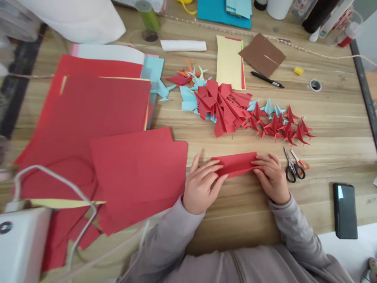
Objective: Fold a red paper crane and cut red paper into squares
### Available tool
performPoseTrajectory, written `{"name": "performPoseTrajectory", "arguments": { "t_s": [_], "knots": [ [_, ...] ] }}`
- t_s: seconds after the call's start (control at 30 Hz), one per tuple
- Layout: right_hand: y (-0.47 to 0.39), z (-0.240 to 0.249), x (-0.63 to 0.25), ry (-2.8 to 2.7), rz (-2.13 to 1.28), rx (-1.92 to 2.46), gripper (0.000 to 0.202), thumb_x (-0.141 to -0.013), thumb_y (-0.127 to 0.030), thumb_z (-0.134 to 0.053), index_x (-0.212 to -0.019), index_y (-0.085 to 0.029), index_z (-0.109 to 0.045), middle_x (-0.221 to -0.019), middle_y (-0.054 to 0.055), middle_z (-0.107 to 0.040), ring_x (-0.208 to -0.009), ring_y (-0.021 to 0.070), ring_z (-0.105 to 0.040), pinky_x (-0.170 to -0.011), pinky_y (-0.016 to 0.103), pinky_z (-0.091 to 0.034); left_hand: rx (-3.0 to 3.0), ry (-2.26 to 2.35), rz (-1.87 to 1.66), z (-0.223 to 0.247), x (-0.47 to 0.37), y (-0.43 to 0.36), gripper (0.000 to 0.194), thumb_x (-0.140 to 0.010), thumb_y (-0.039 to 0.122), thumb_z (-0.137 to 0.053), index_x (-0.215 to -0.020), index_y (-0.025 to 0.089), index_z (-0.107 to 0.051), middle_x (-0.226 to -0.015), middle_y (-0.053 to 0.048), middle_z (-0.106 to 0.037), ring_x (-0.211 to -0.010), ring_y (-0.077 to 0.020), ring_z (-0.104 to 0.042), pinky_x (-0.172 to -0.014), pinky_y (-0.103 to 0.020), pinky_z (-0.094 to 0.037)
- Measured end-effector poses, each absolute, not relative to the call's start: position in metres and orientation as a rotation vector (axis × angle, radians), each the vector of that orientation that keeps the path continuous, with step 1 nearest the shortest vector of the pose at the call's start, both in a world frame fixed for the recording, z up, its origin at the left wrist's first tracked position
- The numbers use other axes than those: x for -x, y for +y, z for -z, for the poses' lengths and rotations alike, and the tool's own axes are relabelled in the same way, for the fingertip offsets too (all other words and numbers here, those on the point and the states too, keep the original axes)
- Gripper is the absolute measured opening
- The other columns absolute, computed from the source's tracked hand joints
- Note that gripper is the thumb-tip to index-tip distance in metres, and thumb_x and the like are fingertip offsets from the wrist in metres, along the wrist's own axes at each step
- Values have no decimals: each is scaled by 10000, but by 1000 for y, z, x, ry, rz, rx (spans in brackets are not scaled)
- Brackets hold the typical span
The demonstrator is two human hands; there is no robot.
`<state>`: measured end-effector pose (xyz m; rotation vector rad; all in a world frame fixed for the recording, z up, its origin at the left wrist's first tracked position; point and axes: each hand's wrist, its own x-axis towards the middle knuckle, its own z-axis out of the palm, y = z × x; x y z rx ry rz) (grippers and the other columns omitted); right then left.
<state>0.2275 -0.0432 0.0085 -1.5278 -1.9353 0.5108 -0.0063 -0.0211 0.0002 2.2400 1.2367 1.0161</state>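
A small piece of red paper (pixel 235 164), with a fold running along its length, is stretched between my two hands just above the wooden table. My left hand (pixel 203 182) pinches its left end, thumb at the near edge and fingers over the far side. At the other end, my right hand (pixel 271 177) grips it the same way. Beyond the paper lies a heap of folded red paper pieces (pixel 220 104). Pointed red paper cranes (pixel 277 124) stand to the right of that heap, with light blue cranes (pixel 268 107) among them.
Large red sheets (pixel 141 169) are stacked at the left, near a white box with a cable (pixel 26 239). Black-handled scissors (pixel 294 171) and an orange-handled pair (pixel 303 163) lie right of my right hand. A phone (pixel 345 211) rests at the near right edge. A black pen (pixel 266 79) lies farther back.
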Motion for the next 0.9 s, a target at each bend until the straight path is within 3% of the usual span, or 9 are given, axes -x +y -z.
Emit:
{"name": "performPoseTrajectory", "arguments": {
  "t_s": [0.13,0.23,0.43,0.6,0.77,0.9],
  "knots": [
    [-43,-7,-228,-1914,-496,1534,125,-874,-242,-570,-843,-242,-690,-922,44,-747,-1027,233,-652,-1027,484,-338,-2209,1264,-1075,0,6,-21,31,-789,191,-627,-770,213,-636,-900,-35,-740,-915,-224,-687,-1099,-562,-292],
    [-42,-5,-227,-1896,-489,1515,115,-858,-254,-588,-849,-250,-702,-916,48,-747,-1018,235,-657,-1013,478,-361,-2266,1207,-1090,1,6,-21,93,-774,198,-637,-853,234,-672,-939,-35,-737,-924,-222,-678,-1074,-553,-335],
    [-41,-6,-229,-1910,-438,1393,110,-830,-217,-601,-834,-262,-701,-855,30,-747,-936,218,-679,-993,473,-377,-2407,1149,-1117,8,4,-20,207,-785,103,-545,-742,252,-682,-896,-10,-739,-888,-200,-673,-1001,-529,-410],
    [-44,-11,-223,-1954,-473,1189,55,-788,-238,-675,-735,-247,-685,-749,15,-739,-778,193,-693,-903,432,-453,-2483,1240,-1115,11,1,-20,206,-790,89,-528,-790,222,-685,-932,-43,-735,-903,-225,-659,-925,-500,-446],
    [-48,-9,-213,-1994,-467,1105,46,-784,-218,-675,-757,-254,-687,-765,17,-742,-804,198,-676,-796,396,-491,-2553,1027,-1088,9,-9,-24,221,-815,95,-500,-848,210,-686,-954,-56,-731,-854,-207,-642,-782,-410,-489],
    [-46,-8,-215,-2044,-453,997,126,-777,-146,-627,-845,-237,-681,-842,38,-744,-853,207,-670,-821,418,-483,-2488,860,-1293,8,-13,-24,227,-807,45,-488,-809,184,-668,-868,-51,-738,-803,-171,-645,-797,-361,-506]
  ]
}}
